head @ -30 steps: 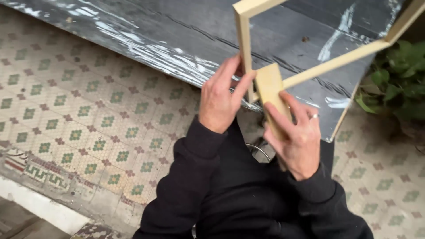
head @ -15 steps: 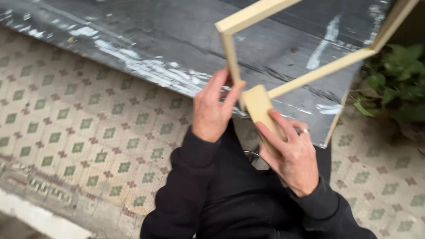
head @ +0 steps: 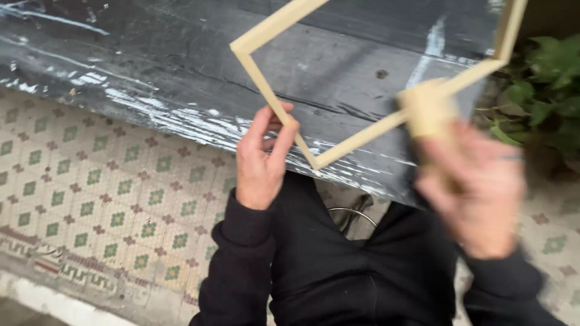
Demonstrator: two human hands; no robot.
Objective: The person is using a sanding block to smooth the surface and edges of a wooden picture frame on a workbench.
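While the left hand (head: 261,162) pinches 1 rail of the pale wooden frame (head: 275,115) above the dark bench (head: 151,66), the blurred right hand (head: 477,187) grips a sanding block (head: 426,110) against its lower rail, sanding apparently unfinished.

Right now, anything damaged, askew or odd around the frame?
Nothing broken shows. The pale wooden square frame is held tilted, one corner down, by the left hand. The right hand presses a tan block against one rail. The dark worktable is scuffed and streaked with white paint.
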